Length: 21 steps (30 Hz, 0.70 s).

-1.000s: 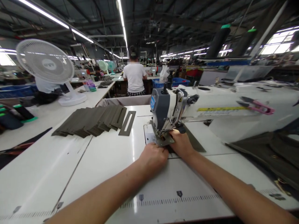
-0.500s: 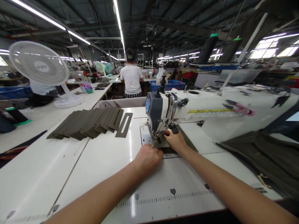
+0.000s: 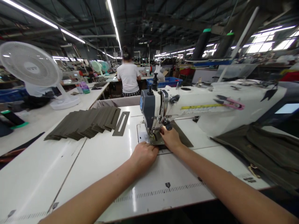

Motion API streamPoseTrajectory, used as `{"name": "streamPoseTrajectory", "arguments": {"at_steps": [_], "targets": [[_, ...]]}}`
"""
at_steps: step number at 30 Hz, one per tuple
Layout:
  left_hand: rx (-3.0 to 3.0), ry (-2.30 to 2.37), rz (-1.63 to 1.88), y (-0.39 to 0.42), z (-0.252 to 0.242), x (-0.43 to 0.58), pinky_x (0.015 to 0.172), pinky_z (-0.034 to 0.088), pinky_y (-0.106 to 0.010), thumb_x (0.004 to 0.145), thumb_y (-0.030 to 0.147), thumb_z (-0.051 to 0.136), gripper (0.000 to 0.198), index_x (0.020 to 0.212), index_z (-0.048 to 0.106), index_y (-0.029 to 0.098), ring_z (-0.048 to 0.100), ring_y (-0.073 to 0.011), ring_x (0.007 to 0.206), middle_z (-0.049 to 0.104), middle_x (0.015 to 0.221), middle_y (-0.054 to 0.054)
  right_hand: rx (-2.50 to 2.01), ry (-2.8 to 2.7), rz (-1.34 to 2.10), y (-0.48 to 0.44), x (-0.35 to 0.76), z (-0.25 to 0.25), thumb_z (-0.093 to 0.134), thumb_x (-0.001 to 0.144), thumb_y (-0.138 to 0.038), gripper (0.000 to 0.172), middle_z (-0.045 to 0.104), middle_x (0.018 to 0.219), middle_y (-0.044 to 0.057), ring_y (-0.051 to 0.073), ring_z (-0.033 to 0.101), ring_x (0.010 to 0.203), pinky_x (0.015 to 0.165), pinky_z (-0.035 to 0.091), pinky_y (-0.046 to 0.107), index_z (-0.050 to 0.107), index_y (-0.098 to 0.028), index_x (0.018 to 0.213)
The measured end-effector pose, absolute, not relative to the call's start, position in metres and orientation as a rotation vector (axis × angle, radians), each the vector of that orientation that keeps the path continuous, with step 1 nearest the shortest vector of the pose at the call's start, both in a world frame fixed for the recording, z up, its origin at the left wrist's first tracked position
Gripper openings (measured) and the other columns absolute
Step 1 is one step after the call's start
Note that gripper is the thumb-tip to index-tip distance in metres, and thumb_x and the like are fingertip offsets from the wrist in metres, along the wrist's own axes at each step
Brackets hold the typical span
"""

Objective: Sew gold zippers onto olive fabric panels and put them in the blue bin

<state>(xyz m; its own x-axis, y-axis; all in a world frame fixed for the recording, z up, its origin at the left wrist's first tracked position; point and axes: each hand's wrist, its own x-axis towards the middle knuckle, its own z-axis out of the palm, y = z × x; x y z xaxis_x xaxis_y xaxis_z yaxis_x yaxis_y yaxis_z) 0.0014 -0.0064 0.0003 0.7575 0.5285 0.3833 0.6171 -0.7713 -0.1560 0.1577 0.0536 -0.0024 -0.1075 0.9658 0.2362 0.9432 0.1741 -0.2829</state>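
A sewing machine [image 3: 153,109] stands over the white table, its presser foot down near a dark olive fabric piece [image 3: 185,138]. At the front edge of that piece, left of the needle area, is my left hand [image 3: 144,155], fingers curled closed on it. My right hand [image 3: 171,138] lies just right of the presser foot, its fingers pinched together at the fabric by the needle. My fingertips are partly hidden by the machine head and by the hands themselves.
Left of the machine lies a fanned stack of olive pieces [image 3: 81,123], with one slotted piece [image 3: 121,123] beside it. Pink-handled thread snips [image 3: 230,102] rest on the machine arm. Olive fabric [image 3: 247,149] lies at right. A white fan [image 3: 32,68] and a person in white [image 3: 128,76] are beyond.
The view has shifted slightly, so the whole scene sits a little further left. Both hands stay at the fabric beside the presser foot, with little visible movement against the machine.
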Motion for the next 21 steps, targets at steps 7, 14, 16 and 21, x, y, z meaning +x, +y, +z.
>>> {"name": "streamPoseTrajectory", "arguments": {"at_steps": [7, 14, 16, 21], "targets": [[-2.629, -1.191, -0.769, -0.027, 0.004, -0.017, 0.074, 0.053, -0.039, 0.085, 0.028, 0.051, 0.022, 0.1, 0.055, 0.013, 0.059, -0.0228, 0.088, 0.061, 0.099, -0.012, -1.154, -2.3, 0.104, 0.009, 0.191, -0.006, 0.059, 0.078, -0.021, 0.013, 0.065, 0.101, 0.007, 0.019, 0.056, 0.099, 0.089, 0.042, 0.034, 0.067, -0.017, 0.086], [-2.794, -0.823, -0.558, -0.006, 0.001, -0.015, 0.095, 0.044, -0.041, 0.09, 0.012, 0.035, 0.027, 0.105, 0.057, 0.009, 0.057, -0.0207, 0.105, 0.06, 0.112, -0.015, -0.873, -2.334, 0.143, 0.006, 0.197, -0.019, 0.044, 0.084, -0.009, 0.025, 0.063, 0.11, 0.01, 0.018, 0.055, 0.106, 0.096, 0.04, 0.037, 0.065, -0.014, 0.097], [-2.774, -0.76, -0.513, -0.005, 0.003, -0.015, 0.094, 0.045, -0.042, 0.09, 0.011, 0.034, 0.027, 0.104, 0.057, 0.008, 0.058, -0.0212, 0.103, 0.062, 0.108, -0.016, -0.867, -2.326, 0.135, 0.008, 0.196, -0.019, 0.043, 0.083, -0.008, 0.025, 0.064, 0.108, 0.01, 0.019, 0.056, 0.105, 0.095, 0.042, 0.037, 0.066, -0.014, 0.094], [-2.762, -0.711, -0.462, -0.002, 0.008, -0.015, 0.095, 0.043, -0.045, 0.09, 0.009, 0.031, 0.029, 0.101, 0.058, 0.007, 0.059, -0.0215, 0.101, 0.063, 0.104, -0.016, -0.865, -2.314, 0.128, 0.012, 0.195, -0.02, 0.042, 0.083, -0.007, 0.026, 0.065, 0.105, 0.01, 0.02, 0.058, 0.102, 0.093, 0.044, 0.037, 0.066, -0.014, 0.09]]}}
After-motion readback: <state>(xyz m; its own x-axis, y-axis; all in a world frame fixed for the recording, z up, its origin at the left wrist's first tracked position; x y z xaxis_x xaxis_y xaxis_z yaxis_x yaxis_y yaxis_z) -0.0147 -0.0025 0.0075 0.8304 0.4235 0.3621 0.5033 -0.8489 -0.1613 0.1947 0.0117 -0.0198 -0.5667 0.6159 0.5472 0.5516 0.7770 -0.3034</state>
